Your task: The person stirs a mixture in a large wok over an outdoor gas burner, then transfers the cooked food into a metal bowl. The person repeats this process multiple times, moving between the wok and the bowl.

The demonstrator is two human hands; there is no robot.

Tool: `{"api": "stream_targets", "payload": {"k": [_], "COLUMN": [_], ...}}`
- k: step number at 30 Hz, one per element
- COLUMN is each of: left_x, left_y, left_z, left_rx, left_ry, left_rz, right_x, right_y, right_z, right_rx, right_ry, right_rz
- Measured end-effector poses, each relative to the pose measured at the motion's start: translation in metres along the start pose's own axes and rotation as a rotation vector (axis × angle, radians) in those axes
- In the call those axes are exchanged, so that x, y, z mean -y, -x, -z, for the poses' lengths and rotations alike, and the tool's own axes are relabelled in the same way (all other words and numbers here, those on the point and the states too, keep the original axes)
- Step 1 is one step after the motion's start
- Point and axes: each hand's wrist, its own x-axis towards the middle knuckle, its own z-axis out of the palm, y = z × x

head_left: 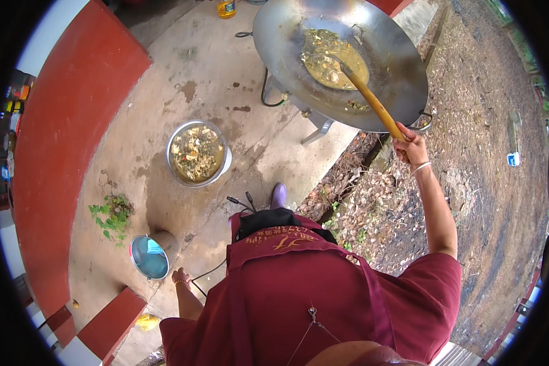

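My right hand [411, 148] is closed round the end of the wooden handle of a wok spatula [377, 105]. The spatula's metal end dips into a yellowish soup [335, 67] with greens and pale chunks, so its tip is hidden. That soup lies in the bottom of a big metal wok [393, 58] on a stand. At the lower left my left hand [181, 277] hangs low with its fingers loosely apart, and nothing shows in it. Nearest to it is a metal bucket [165, 243] with bluish water and a light blue item inside.
On the concrete stands a round metal basin [169, 160] of similar food. Cables [241, 202] lie by my boot [279, 195]. A leafy plant [111, 216] grows left of the basin. A red wall [73, 122] runs along the left; leaf-strewn ground [470, 165] lies right. An orange-yellow bottle [226, 8] stands far off.
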Motion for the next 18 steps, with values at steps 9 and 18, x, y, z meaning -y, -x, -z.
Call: {"api": "stream_targets", "payload": {"k": [9, 18], "left_x": [0.011, -0.001], "left_y": [-0.109, -0.07], "left_z": [0.054, 0.07], "left_rx": [0.13, 0.004], "left_ry": [-0.018, -0.101], "left_rz": [-0.103, -0.133], "right_x": [0.006, -0.019], "right_y": [0.121, 0.203], "right_z": [-0.027, -0.04], "right_rx": [-0.046, 0.188], "right_ry": [0.139, 0.267], "right_rz": [0.029, 0.322]}}
